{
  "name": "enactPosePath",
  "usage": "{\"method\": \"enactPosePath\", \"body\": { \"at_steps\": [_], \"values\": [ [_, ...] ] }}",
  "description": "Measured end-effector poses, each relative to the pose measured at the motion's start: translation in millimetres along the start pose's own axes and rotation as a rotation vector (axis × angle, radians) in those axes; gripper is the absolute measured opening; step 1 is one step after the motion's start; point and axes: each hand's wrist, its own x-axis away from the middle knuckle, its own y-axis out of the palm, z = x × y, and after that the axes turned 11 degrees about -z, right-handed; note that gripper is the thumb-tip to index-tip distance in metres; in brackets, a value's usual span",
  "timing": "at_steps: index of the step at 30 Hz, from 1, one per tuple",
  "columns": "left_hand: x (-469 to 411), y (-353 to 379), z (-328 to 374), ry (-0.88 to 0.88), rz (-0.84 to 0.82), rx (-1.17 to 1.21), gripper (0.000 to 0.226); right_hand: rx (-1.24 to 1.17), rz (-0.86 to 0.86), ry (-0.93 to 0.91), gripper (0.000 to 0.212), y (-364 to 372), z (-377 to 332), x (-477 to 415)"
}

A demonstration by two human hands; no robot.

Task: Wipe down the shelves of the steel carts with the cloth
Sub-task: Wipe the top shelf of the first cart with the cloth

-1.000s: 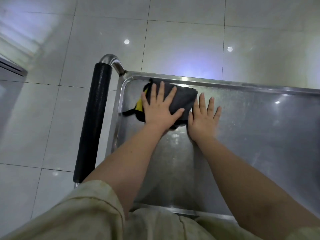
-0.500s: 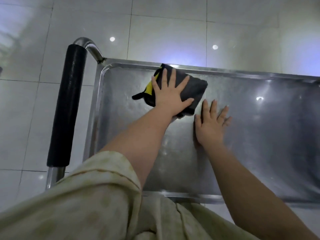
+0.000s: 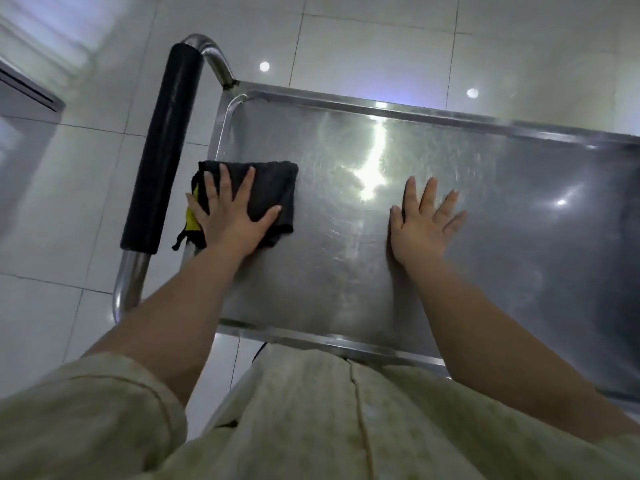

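A pale green sleeve (image 3: 86, 410) fills the near edge, with two bare forearms reaching forward over a steel cart's top shelf (image 3: 346, 271). The left hand (image 3: 232, 216) presses flat, fingers straight and spread, on a folded dark cloth (image 3: 273, 188) at the shelf's left rim. The right hand (image 3: 419, 230) lies flat with spread fingers on bare steel, well apart from the cloth and holding nothing. Left of the shelf runs a black padded handle (image 3: 162, 147), with glossy floor tiles (image 3: 381, 39) beyond.

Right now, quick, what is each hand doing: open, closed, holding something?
Left hand: open, fingers flat, pressing the dark cloth onto the cart shelf.
Right hand: open, flat on the bare shelf, holding nothing.
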Motion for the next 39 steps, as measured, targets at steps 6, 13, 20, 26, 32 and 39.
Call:
{"method": "enactPosePath", "body": {
  "at_steps": [6, 13, 20, 26, 32, 39],
  "values": [
    [75, 47, 21, 0.021, 0.012, 0.116, 0.087, 0.056, -0.078, -0.231, 0.061, 43, -1, 66],
    [148, 88, 117, 0.37, 0.007, -0.045, 0.087, 0.049, -0.029, -0.143, 0.082, 53, 41, 81],
    [157, 88, 37, 0.102, -0.025, 0.018, 0.09, 0.031, -0.055, -0.166, 0.057, 50, 42, 79],
    [156, 77, -22, -0.256, -0.09, 0.075, 0.099, 0.056, -0.043, -0.178, 0.057, 50, 40, 83],
    [183, 91, 89, 0.122, -0.14, 0.055, 0.101, -0.199, -0.092, -0.259, 0.051, 36, 49, 81],
    [216, 97, 150, 0.427, -0.321, -0.052, 0.092, -0.56, 0.001, -0.367, 0.031, 35, 71, 110]
  ]
}}
